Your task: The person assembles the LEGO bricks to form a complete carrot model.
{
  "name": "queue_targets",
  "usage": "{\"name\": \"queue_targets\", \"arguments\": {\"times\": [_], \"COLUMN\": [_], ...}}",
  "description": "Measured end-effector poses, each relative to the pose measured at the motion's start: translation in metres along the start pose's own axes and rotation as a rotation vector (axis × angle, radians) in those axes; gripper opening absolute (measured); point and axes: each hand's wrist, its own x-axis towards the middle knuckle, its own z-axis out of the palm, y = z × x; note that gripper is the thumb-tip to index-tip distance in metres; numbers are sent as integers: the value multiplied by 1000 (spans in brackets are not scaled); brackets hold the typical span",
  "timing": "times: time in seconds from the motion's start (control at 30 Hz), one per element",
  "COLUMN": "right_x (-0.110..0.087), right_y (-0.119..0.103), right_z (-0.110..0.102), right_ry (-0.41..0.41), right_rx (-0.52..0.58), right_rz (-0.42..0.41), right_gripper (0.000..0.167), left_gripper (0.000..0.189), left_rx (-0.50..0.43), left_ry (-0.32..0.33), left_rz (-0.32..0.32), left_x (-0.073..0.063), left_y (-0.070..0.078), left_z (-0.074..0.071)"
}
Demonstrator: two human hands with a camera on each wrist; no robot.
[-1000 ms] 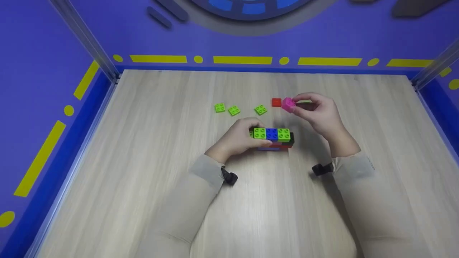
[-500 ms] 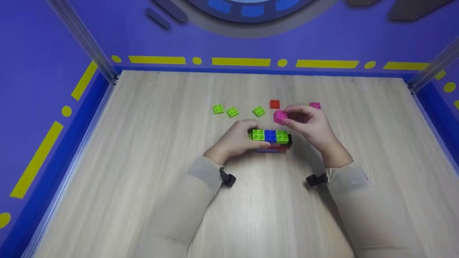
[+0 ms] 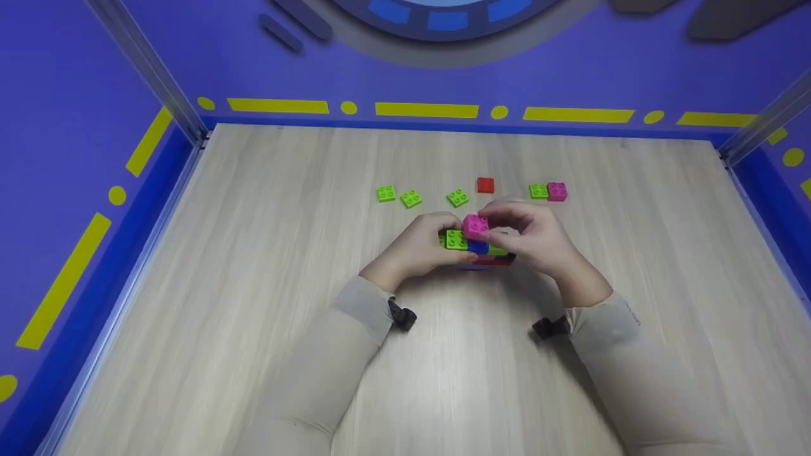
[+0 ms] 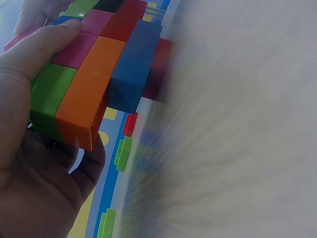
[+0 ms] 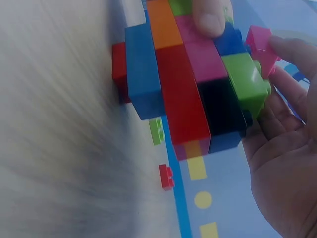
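Pink brick [image 3: 475, 227] pinched in right grip [image 3: 537, 239].

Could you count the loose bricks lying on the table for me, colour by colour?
Green bricks: 4
Red brick: 1
Pink brick: 1
Total: 6, leaving out the held brick in the right hand and the stack in the left hand.

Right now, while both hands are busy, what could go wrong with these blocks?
The pink block in the right hand looks slightly tilted above the block stack, so it may go on crooked. In the right wrist view, the red block sticks out past the blue block beneath, so pressing near that end might tip or loosen the layers. Only the left hand grips the stack, so a weak hold could let it shift.
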Motion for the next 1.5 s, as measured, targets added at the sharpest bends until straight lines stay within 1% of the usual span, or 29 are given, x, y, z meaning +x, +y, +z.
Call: {"name": "queue_targets", "arguments": {"times": [0.07, 0.23, 0.37, 0.63, 0.77, 0.93, 1.07, 1.2, 1.5], "right_x": [0, -2, -2, -3, -4, -5, -5, -5, -3], "right_y": [-1, -2, -2, 4, 7, 9, 9, 9, 10], "right_z": [3, 7, 8, 10, 13, 15, 15, 16, 15], "right_ry": [-12, -28, -31, -22, -11, -5, -10, -19, -39], "right_rx": [-11, -62, -80, -83, -58, -35, -51, -79, -89], "right_rz": [-3, 21, 26, 22, 22, -5, -21, -14, -36], "right_gripper": [29, 28, 27, 33, 31, 30, 29, 29, 28], "left_gripper": [38, 35, 34, 36, 34, 34, 34, 33, 32], "left_rx": [2, 13, 22, 34, 34, 25, 21, 21, 20], "left_ry": [1, 9, 12, 13, 16, 20, 19, 20, 27], "left_rz": [-6, 9, 19, 23, 27, 39, 45, 44, 40], "left_x": [0, -1, -1, 0, 0, 0, 0, 0, 0], "left_y": [0, 0, -1, -1, -1, -1, 0, 0, 0], "left_z": [0, 0, 0, 1, 1, 1, 1, 1, 1]}}
